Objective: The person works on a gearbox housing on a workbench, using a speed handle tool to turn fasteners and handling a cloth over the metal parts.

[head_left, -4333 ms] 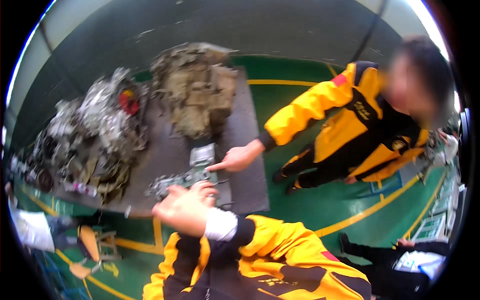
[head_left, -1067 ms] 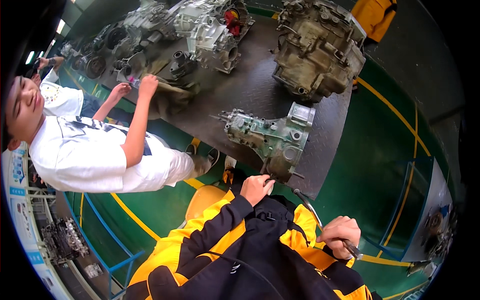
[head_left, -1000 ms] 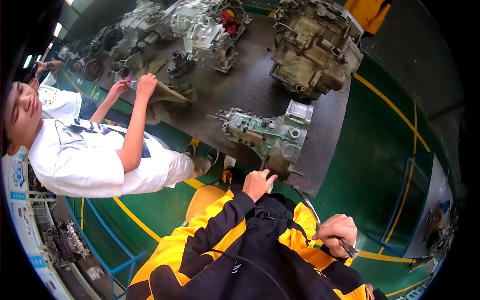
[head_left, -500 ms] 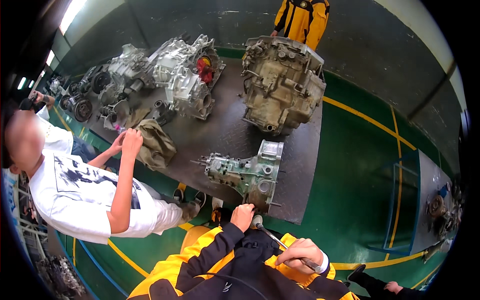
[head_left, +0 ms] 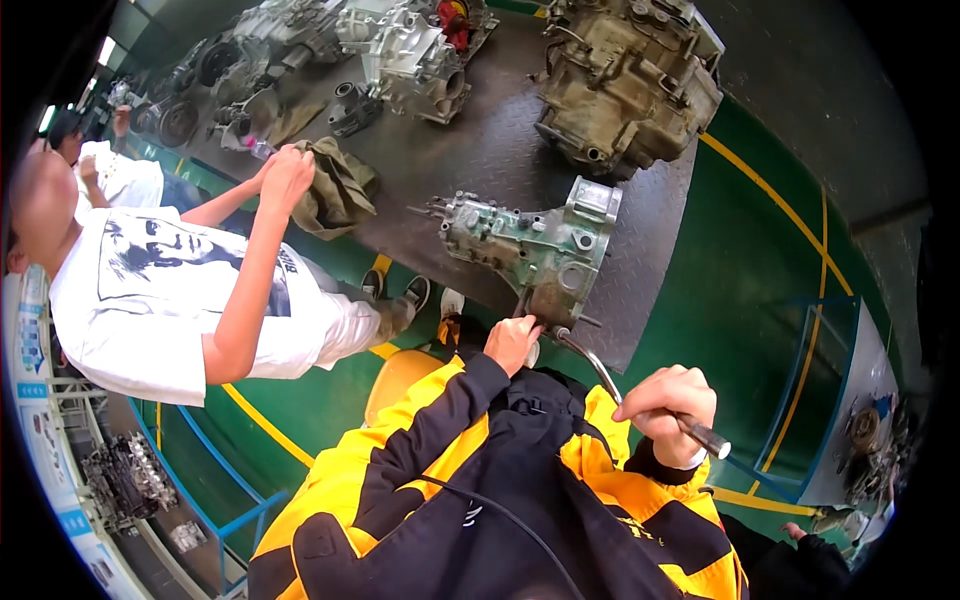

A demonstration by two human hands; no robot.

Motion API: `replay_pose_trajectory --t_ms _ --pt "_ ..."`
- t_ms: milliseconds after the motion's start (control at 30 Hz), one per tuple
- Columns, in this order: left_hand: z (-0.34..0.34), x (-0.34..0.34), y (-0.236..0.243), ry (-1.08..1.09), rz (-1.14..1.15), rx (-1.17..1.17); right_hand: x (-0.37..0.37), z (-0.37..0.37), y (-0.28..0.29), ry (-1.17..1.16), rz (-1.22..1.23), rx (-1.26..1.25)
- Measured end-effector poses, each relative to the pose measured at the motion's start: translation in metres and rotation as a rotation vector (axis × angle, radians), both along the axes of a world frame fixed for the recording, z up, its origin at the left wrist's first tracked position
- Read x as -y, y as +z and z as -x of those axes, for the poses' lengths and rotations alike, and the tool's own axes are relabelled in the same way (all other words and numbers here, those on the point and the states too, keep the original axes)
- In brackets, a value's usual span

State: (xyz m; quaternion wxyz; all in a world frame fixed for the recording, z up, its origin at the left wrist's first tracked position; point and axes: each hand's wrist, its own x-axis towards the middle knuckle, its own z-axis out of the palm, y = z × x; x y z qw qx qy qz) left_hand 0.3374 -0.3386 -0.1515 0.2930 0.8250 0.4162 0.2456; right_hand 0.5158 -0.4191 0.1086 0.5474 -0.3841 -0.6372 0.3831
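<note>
A small grey-green gearbox housing (head_left: 530, 250) lies on the dark metal platform (head_left: 480, 160) in front of me. My left hand (head_left: 512, 343) rests against its near lower edge. My right hand (head_left: 672, 405) is closed around the handle of a long bent metal wrench (head_left: 640, 395), whose far end reaches the housing beside my left hand. My sleeves are yellow and black.
A person in a white shirt (head_left: 150, 300) crouches at my left, both hands raised over an olive rag (head_left: 335, 190). Larger gearboxes (head_left: 625, 75) and engine parts (head_left: 410, 50) stand farther back on the platform. Green floor with yellow lines (head_left: 770, 200) surrounds it.
The view has swung down and closer to the small housing. My right hand now holds the wrench with its end at the housing. My left hand stays at the housing's near edge.
</note>
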Motion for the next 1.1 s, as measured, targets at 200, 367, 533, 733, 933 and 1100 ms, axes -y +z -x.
replay_pose_trajectory --t_ms 200,367,533,733,933,1100 --pt "0.0 0.011 -0.011 0.107 0.157 0.048 -0.024 0.012 0.006 0.085 0.102 0.088" --pt "0.0 0.013 -0.018 0.158 0.227 0.171 -0.042 0.021 0.005 0.13 0.183 0.115" --pt "0.0 0.014 -0.022 0.167 0.201 0.186 -0.059 0.028 0.01 0.154 0.248 0.13" --pt "0.0 0.015 -0.061 0.149 0.24 0.384 -0.113 0.041 0.01 0.574 0.194 0.116" --pt "0.0 0.008 -0.027 0.106 0.232 0.228 -0.154 0.042 0.001 1.076 0.239 0.179" --pt "0.004 0.013 -0.023 0.115 0.27 0.134 -0.137 0.048 -0.016 0.263 0.403 -0.133"
